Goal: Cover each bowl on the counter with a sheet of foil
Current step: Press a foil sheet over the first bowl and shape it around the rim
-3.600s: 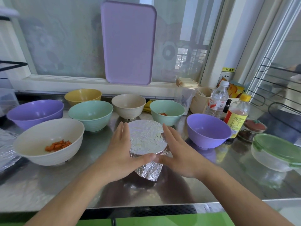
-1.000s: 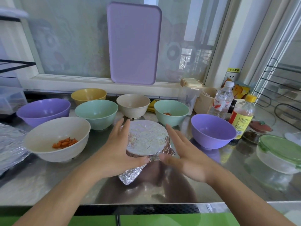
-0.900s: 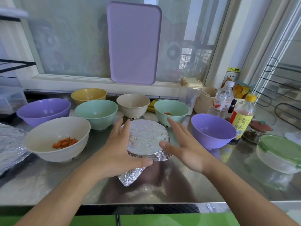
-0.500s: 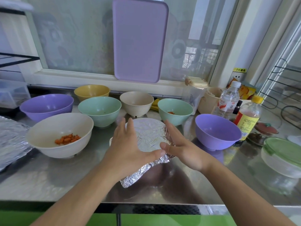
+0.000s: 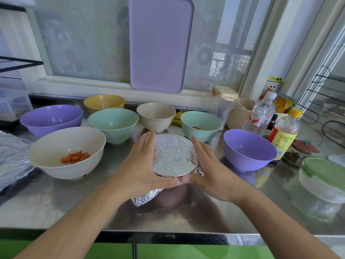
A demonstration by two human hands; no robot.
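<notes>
A small bowl wrapped in foil [image 5: 173, 156] stands at the middle of the steel counter [image 5: 56, 202]. My left hand [image 5: 138, 165] presses its left side and my right hand [image 5: 211, 169] presses its right side, fingers straight, thumbs meeting at the front rim. A loose foil flap [image 5: 145, 198] sticks out under my left hand. Uncovered bowls stand around it: white with carrot pieces [image 5: 46, 144], purple [image 5: 50, 118], yellow [image 5: 103, 101], green [image 5: 113, 122], beige [image 5: 155, 115], green with carrot bits [image 5: 200, 122], purple [image 5: 248, 148]. Foil sheets [image 5: 11, 156] lie at the far left.
A water bottle [image 5: 261, 113] and a yellow-capped bottle [image 5: 285, 135] stand at the right, with a green-lidded container [image 5: 324, 176] nearer me. A purple tray [image 5: 160, 43] leans on the window. The counter's front edge runs just below my forearms.
My right hand lifted off briefly, then came back to the bowl's right side. The foil flap now pokes out at the front left and both thumbs meet at the front.
</notes>
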